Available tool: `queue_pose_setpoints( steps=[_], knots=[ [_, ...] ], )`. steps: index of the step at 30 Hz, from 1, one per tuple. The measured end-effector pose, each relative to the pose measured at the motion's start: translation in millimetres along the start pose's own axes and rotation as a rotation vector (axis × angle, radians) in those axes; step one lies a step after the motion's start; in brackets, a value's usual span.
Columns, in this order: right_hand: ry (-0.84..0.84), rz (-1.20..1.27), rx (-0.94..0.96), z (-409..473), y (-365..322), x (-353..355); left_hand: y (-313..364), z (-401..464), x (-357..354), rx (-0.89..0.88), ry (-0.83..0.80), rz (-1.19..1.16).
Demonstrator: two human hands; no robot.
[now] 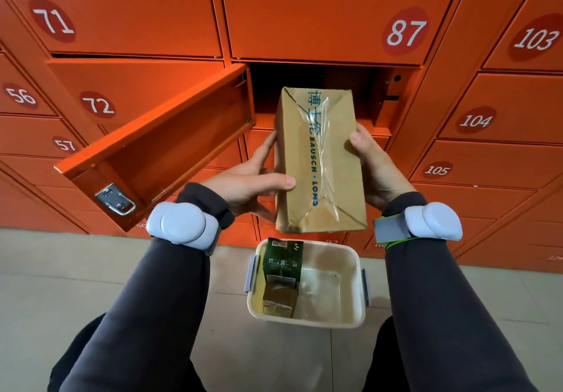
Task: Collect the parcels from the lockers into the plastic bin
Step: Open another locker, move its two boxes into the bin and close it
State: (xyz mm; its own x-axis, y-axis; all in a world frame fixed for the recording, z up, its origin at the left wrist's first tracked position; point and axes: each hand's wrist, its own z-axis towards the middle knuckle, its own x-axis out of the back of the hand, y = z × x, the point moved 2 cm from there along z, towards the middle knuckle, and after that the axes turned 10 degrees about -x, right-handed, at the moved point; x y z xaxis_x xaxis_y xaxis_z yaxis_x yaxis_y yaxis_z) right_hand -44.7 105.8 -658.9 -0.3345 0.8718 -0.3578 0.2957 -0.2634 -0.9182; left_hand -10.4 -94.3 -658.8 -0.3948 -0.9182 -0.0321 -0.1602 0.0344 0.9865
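Note:
A brown cardboard parcel (320,163) with clear tape and blue print hangs in the air in front of an open locker (307,87). My left hand (256,178) grips its left side, thumb across the top face. My right hand (371,169) holds its right side. Below the parcel, on the floor, stands a white plastic bin (344,294) with grey side clips. Inside the bin lie a dark green parcel (283,259) and a small brown box (280,300) along its left wall.
The open locker's orange door (158,145) swings out to the left at hand height, its metal latch (115,199) near my left wrist. Closed orange lockers numbered 71, 72, 87, 103, 104 surround it. Grey tiled floor (76,285) lies around the bin.

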Motion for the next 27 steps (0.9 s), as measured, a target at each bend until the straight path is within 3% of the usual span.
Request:
queue_pose_setpoints(
  steps=[7, 15, 22, 27],
  knots=[
    [0.108, 0.034, 0.060, 2, 27, 14, -34, 8, -15, -0.019, 0.093, 0.023],
    [0.109, -0.117, -0.165, 4, 67, 39, -99, 17, -21, 0.097, -0.045, 0.144],
    [0.102, -0.659, -0.391, 3, 84, 58, -143, 37, -27, 0.141, -0.129, 0.299],
    [0.195, -0.985, -0.491, -2, 97, 80, -177, 51, -34, 0.140, -0.204, 0.489]
  ],
)
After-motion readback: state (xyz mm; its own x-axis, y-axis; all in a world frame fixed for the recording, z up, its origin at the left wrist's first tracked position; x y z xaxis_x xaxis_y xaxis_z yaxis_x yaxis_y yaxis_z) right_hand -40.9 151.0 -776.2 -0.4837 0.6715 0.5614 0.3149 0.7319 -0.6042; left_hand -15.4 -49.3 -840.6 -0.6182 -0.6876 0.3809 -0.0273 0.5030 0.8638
